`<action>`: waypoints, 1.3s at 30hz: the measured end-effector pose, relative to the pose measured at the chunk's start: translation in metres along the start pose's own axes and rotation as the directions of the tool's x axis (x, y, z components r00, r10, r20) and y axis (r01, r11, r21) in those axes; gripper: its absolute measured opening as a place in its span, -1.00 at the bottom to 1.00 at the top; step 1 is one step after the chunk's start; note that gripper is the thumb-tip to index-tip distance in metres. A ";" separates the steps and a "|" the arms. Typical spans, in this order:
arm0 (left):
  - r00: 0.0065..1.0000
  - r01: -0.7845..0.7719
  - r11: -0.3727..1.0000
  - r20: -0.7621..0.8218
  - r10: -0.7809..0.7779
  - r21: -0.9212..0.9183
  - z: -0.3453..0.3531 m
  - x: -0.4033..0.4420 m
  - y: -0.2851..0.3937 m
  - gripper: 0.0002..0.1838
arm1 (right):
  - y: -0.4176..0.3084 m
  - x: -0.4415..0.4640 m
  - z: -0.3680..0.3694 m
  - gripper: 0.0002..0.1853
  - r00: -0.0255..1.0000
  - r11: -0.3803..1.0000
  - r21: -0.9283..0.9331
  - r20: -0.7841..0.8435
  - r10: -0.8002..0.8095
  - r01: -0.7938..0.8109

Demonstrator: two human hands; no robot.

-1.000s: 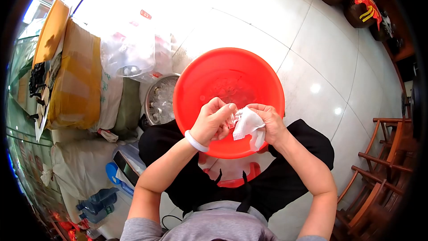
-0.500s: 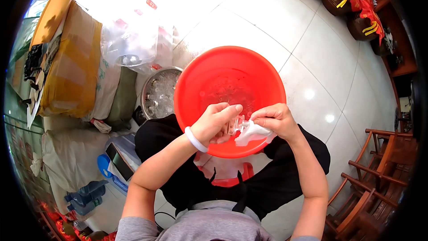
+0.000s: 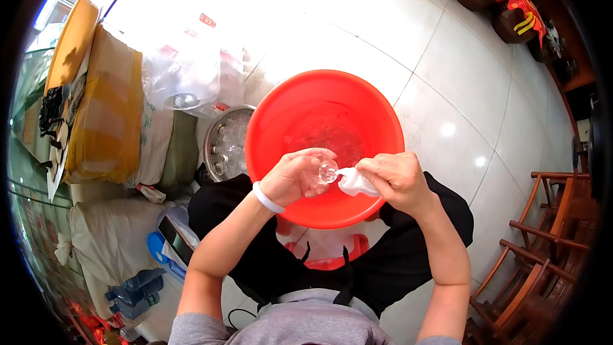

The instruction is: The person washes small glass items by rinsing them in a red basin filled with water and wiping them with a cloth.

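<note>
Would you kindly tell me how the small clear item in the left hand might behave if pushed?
The small clear item may be fragile, since its see-through, shiny body looks glassy. Its rounded outline suggests it could roll if laid sideways. It is probably fairly light, being small beside the left hand.

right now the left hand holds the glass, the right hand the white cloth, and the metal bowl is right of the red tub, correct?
Not quite: in the head view the metal bowl is left of the red tub, not right. The left hand does hold the glass and the right hand the white cloth.
</note>
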State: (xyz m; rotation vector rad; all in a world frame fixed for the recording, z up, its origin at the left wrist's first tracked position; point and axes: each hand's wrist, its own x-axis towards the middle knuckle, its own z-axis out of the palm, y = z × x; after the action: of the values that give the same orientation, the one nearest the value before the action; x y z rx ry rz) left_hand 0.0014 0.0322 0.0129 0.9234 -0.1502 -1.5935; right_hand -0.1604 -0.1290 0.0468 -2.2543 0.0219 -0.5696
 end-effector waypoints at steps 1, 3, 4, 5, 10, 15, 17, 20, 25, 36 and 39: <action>1.000 0.004 1.000 0.000 -0.004 0.005 -0.002 0.001 -0.001 -0.62 | 0.001 -0.001 -0.002 -0.87 0.999 1.000 0.019 -0.041 0.013 -0.013; 0.999 -0.037 0.999 -0.041 0.036 -0.018 -0.003 0.002 -0.003 -0.62 | 0.001 -0.003 -0.005 -0.88 0.996 0.999 0.040 -0.086 0.027 -0.024; 0.999 -0.035 0.999 -0.041 0.035 -0.014 -0.004 0.002 -0.004 -0.62 | 0.001 -0.003 -0.007 -0.89 0.993 0.997 0.068 -0.111 0.049 -0.041; 0.999 -0.039 0.999 -0.032 0.038 -0.031 -0.005 0.003 -0.005 -0.61 | 0.001 -0.003 -0.008 -0.89 0.988 0.994 0.096 -0.134 0.070 -0.058; 0.999 -0.040 0.997 -0.025 0.038 -0.069 -0.003 0.005 -0.005 -0.59 | -0.001 -0.003 -0.007 -0.88 0.990 0.992 0.108 -0.119 0.070 -0.058; 0.996 -0.074 0.989 0.044 0.080 -0.128 -0.004 0.004 -0.006 -0.58 | -0.004 -0.004 -0.004 -0.88 0.995 0.997 0.059 -0.090 0.053 -0.048; 0.997 -0.068 0.991 0.037 0.073 -0.118 -0.004 0.003 -0.005 -0.57 | -0.005 -0.003 -0.002 -0.87 0.995 0.999 0.042 -0.094 0.025 -0.021; 0.997 -0.067 0.992 0.034 0.071 -0.107 -0.002 0.001 -0.005 -0.57 | -0.003 -0.003 0.002 -0.86 0.997 1.000 0.024 -0.079 0.000 0.002; 0.995 -0.102 0.995 -0.009 0.102 -0.007 0.003 -0.001 -0.008 -0.55 | -0.003 -0.003 0.011 -0.85 0.997 0.998 -0.051 -0.067 -0.035 0.032; 0.966 -0.104 0.965 -0.204 0.156 0.242 0.009 -0.006 -0.017 -0.68 | 0.009 -0.014 0.036 -0.86 0.998 0.994 -0.101 -0.049 -0.042 0.037; 0.959 -0.082 0.958 -0.240 0.150 0.275 0.010 -0.007 -0.017 -0.70 | 0.011 -0.016 0.040 -0.87 1.000 0.998 -0.064 -0.005 0.010 -0.010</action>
State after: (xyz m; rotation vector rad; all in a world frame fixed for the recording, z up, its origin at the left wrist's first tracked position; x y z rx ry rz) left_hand -0.0182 0.0388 0.0129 1.2966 -0.2324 -1.3489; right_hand -0.1566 -0.1058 0.0097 -2.3137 0.0542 -0.5760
